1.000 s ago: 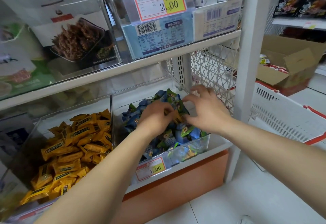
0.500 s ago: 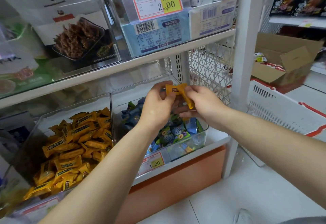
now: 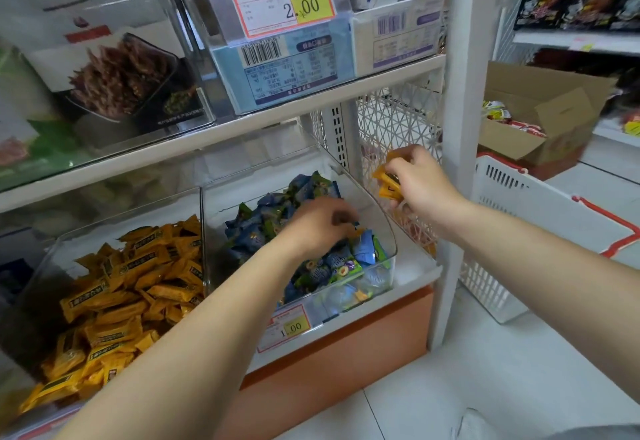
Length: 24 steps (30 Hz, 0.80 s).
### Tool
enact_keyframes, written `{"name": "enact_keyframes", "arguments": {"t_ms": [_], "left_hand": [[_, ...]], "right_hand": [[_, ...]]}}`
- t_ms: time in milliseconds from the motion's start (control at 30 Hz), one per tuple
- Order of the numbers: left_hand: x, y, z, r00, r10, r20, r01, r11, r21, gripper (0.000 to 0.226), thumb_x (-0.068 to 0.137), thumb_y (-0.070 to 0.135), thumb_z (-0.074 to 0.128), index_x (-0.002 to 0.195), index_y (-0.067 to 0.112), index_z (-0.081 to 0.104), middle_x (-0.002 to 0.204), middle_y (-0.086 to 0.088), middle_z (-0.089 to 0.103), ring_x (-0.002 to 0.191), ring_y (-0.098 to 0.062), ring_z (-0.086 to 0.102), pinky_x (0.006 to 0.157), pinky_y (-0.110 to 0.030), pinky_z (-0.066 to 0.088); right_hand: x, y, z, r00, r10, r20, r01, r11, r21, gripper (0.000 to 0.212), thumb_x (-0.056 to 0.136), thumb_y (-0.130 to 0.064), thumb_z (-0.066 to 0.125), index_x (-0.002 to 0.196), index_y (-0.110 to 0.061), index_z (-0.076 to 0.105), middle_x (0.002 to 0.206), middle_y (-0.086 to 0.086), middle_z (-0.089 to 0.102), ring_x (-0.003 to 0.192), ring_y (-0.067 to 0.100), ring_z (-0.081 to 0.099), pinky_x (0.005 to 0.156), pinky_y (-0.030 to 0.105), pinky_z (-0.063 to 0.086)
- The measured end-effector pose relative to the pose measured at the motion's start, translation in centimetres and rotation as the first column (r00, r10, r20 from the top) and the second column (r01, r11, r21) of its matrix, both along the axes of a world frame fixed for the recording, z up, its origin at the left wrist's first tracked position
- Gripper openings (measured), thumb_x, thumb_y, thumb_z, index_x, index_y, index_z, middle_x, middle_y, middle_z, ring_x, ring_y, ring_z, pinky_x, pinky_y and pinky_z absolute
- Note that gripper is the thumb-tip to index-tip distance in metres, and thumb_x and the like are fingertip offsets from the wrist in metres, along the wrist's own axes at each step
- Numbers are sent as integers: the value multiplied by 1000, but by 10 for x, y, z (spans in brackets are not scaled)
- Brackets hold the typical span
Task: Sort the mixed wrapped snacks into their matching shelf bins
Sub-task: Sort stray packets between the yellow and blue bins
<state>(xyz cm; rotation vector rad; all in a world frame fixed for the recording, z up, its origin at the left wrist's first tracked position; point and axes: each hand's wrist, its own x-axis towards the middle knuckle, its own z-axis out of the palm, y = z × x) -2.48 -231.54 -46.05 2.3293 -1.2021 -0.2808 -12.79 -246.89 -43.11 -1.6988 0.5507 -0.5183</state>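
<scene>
Two clear bins stand side by side on the lower shelf. The left bin (image 3: 48, 259) is full of yellow wrapped snacks (image 3: 138, 287). The right bin (image 3: 389, 228) holds blue and green wrapped snacks (image 3: 304, 194). My right hand (image 3: 422, 180) hovers just right of the blue bin, closed around a few yellow wrapped snacks (image 3: 388, 181). My left hand (image 3: 322, 225) is down among the blue snacks, fingers curled; motion blur hides whether it grips anything.
A white shelf post (image 3: 457, 128) rises just right of my right hand. Behind it are a white plastic basket (image 3: 540, 228) with red trim and an open cardboard box (image 3: 540, 117). The upper shelf (image 3: 242, 124) carries clear boxes with price tags.
My hands met above the blue bin and passed yellow snacks to the right hand. The right hand has since moved right with them, and the left has dropped back into the blue snacks.
</scene>
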Motion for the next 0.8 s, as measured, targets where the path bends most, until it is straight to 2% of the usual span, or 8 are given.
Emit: {"name": "enact_keyframes", "arguments": {"t_ms": [100,200,267,333,400,567,700,800], "left_hand": [[7,-13,-10,996,-71,61,61,985,162,19,95,28,62,111,24,72,112,6,70,101,-12,63,89,-34,52],[20,-15,-16,996,-82,33,72,971,230,26,95,36,63,117,25,68,115,9,67,103,-12,61,89,-32,51],[24,-14,-19,997,-62,33,55,978,201,18,92,35,67,108,29,69,102,16,66,97,-9,62,83,-27,52],[24,-14,-20,994,-64,90,44,976,214,4,90,32,69,93,34,69,91,20,63,89,-6,62,79,-30,55],[21,-13,-21,991,-68,118,40,973,227,6,92,32,66,86,32,68,89,16,65,84,-7,62,76,-34,56],[13,0,2,994,90,-61,-97,989,-110,10,94,32,57,85,30,58,83,9,63,78,-12,60,63,-29,46],[-1,19,26,881,30,-473,-239,890,-388,10,100,24,54,94,17,55,84,1,73,78,-24,74,71,-39,59],[-11,26,38,827,15,-561,-333,818,-469,7,99,15,56,93,11,56,81,-6,74,72,-29,74,65,-35,61]], "right_hand": [[2,-3,-7,999,29,-25,-31,997,-74,7,92,-18,46,88,-24,49,75,10,55,58,24,51,36,17,34],[2,-2,-9,998,58,-30,-61,993,-97,7,83,-27,49,88,-24,54,75,10,56,60,24,52,43,24,40],[2,0,-9,998,63,-30,-66,993,-95,14,78,-31,51,88,-24,56,76,8,58,62,23,55,46,30,46],[3,0,-10,998,51,-42,-57,988,-143,9,83,-30,53,90,-26,58,79,5,60,65,21,57,49,33,51],[4,-1,-11,998,45,-44,-52,980,-189,7,88,-32,55,94,-29,58,85,1,63,72,21,60,55,34,51],[2,3,-9,999,40,3,-38,961,-273,38,87,-50,63,115,-26,54,83,-8,64,70,10,61,56,20,44],[5,14,-2,995,84,54,-67,962,-264,38,89,-47,63,115,-20,60,87,2,73,74,20,71,70,45,58],[8,23,1,994,88,69,-67,963,-261,37,90,-45,62,117,-20,57,91,0,72,78,20,72,76,50,57]]}}
